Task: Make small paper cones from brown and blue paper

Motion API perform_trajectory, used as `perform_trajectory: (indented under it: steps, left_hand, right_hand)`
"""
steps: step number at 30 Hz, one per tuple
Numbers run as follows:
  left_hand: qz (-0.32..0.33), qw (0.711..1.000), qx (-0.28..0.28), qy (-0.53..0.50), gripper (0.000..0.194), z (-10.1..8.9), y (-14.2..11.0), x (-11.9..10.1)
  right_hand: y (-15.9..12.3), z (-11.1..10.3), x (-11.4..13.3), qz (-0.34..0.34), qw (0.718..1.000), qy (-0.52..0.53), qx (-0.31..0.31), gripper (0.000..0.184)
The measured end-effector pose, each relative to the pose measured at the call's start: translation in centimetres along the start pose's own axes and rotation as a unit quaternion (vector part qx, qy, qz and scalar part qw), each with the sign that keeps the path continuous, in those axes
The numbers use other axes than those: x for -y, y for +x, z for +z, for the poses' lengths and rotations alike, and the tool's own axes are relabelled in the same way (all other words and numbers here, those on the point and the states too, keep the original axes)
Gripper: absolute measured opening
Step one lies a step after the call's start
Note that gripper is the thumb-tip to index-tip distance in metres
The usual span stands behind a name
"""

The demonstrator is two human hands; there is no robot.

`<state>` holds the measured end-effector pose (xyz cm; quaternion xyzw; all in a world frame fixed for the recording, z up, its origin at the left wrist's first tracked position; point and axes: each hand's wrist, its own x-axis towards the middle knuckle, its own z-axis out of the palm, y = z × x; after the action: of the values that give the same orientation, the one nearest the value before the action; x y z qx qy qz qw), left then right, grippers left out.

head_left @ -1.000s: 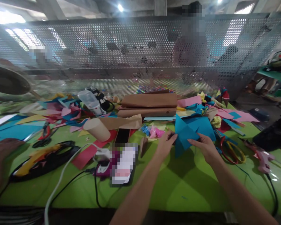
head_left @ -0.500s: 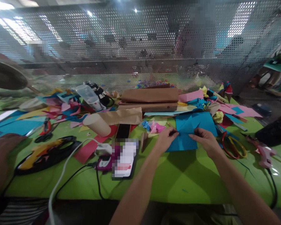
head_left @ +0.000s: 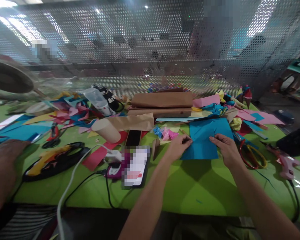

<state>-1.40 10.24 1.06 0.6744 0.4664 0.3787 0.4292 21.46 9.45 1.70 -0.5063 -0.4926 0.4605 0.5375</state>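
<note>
Between my hands is a sheet of blue paper (head_left: 201, 148), creased, its lower part raised a little off the green table. My left hand (head_left: 178, 146) pinches its left edge between thumb and fingers. On the right side, my right hand (head_left: 224, 146) grips the sheet with thumb and fingertips. More blue paper (head_left: 222, 126) shows behind it; I cannot tell whether it is the same piece. Small blue and pink wrapped pieces (head_left: 166, 133) lie just beyond my left hand. Scissors with red and yellow handles (head_left: 252, 156) rest to the right of my right hand.
A pink glue gun (head_left: 286, 163) lies far right. Left of me are a phone (head_left: 136, 166), a power strip (head_left: 115, 170) with cables, a paper cup (head_left: 106, 130) and a yellow glue gun (head_left: 43, 161). Another person's arm (head_left: 5, 166) reaches in. Brown paper (head_left: 162, 101) lies behind.
The blue paper's raised folds have flattened, and the sheet looks more spread out. My hands are slightly farther apart. The whole view has shifted a little.
</note>
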Motion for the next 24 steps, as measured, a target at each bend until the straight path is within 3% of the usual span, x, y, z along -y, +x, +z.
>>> perform_trajectory:
  steps: [4,7,10,17,19,24]
  left_hand:
    - [-0.056,0.995,0.006,-0.081,0.024,-0.3,0.0,-0.2]
    - [-0.038,0.995,0.026,-0.093,0.031,0.0,-0.1,-0.4]
    - [-0.007,0.998,0.032,-0.052,0.026,0.4,-0.1,-0.2]
    - [-0.016,0.999,-0.017,-0.045,0.024,0.3,0.2,0.7]
    - [-0.015,0.998,-0.049,-0.043,0.024,0.2,0.3,0.8]
    - [0.008,0.997,-0.079,0.005,0.019,0.2,0.3,0.6]
  right_hand:
    - [0.3,-0.5,0.2,-0.007,1.0,0.005,-0.029,0.039]
    - [0.1,-0.3,0.0,-0.012,1.0,-0.001,-0.017,0.037]
    - [-0.2,0.1,-0.2,-0.015,1.0,-0.002,0.005,0.036]
    - [0.1,0.0,-0.9,-0.022,1.0,-0.009,-0.005,0.035]
    - [0.1,-0.1,-1.0,-0.043,0.999,-0.024,-0.005,0.044]
    - [-0.2,-0.2,-0.5,-0.089,0.992,-0.088,-0.004,0.041]
